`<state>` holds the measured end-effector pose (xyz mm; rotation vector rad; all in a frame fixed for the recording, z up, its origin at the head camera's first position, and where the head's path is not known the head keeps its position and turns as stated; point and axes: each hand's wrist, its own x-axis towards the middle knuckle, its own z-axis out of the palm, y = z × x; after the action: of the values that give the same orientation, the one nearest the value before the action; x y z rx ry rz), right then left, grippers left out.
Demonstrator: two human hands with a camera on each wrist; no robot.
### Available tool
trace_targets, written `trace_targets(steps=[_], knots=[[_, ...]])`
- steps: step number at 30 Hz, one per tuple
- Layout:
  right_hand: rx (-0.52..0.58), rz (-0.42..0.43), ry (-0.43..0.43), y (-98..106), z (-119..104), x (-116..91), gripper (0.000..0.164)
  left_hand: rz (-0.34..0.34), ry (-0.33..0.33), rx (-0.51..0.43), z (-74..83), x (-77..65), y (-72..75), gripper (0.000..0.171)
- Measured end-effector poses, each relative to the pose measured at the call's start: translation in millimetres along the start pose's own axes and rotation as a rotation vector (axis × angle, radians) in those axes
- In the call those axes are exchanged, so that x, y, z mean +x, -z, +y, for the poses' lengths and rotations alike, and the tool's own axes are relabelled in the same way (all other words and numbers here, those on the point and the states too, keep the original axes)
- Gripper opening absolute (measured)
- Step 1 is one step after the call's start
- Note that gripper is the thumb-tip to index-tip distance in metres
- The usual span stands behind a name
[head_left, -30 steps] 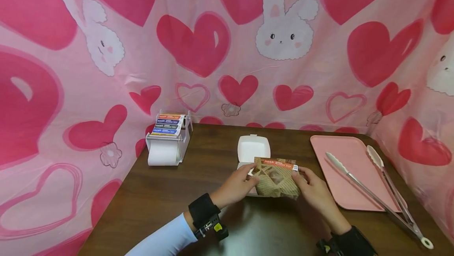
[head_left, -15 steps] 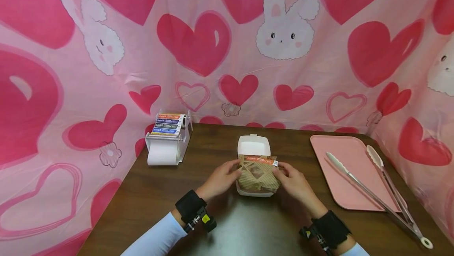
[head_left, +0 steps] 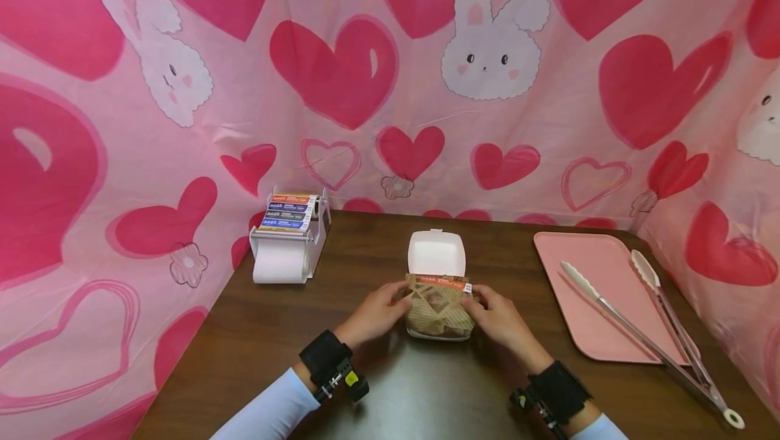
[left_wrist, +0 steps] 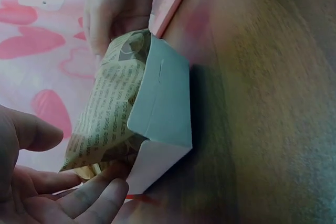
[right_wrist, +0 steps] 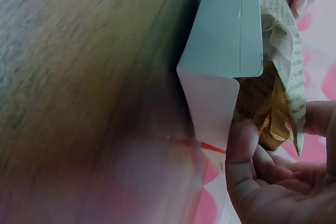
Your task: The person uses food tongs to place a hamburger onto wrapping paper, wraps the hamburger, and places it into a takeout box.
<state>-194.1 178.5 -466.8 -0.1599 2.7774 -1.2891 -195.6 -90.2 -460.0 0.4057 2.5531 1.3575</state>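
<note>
A brown printed paper-wrapped food packet with an orange label strip lies in the base of a white clamshell box. The box's lid stands raised behind it. At the packet's left side, my left hand holds its edge; in the left wrist view its fingers reach under the paper's corner, beside the box wall. My right hand holds the opposite edge, and in the right wrist view its fingertips lie between the folded paper end and the box side. Much of the box base is hidden under the packet.
To the right lies a pink tray with long metal tongs across it, their handle end past its front edge. A label dispenser with a white roll stands at the back left of the dark wooden table.
Both hands have carried the packet left from the box's right side to over its base. In the last half second it has come down into the base, shifting slightly left.
</note>
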Motion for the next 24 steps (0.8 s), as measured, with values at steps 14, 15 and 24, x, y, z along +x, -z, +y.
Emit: trace_targets(steps=[14,15,24], knots=[[-0.095,-0.071,0.120,16.7,10.2,-1.6,0.064,-0.041,-0.050,0.039,-9.6,3.8,14.2,0.063],[-0.089,-0.114,0.149,21.8,12.0,-2.9,0.070,-0.050,-0.055,0.047,-10.3,4.1,18.0,0.065],[-0.190,-0.163,0.425,27.5,28.6,-4.0,0.084,-0.088,-0.116,0.198,-17.7,10.4,26.9,0.081]])
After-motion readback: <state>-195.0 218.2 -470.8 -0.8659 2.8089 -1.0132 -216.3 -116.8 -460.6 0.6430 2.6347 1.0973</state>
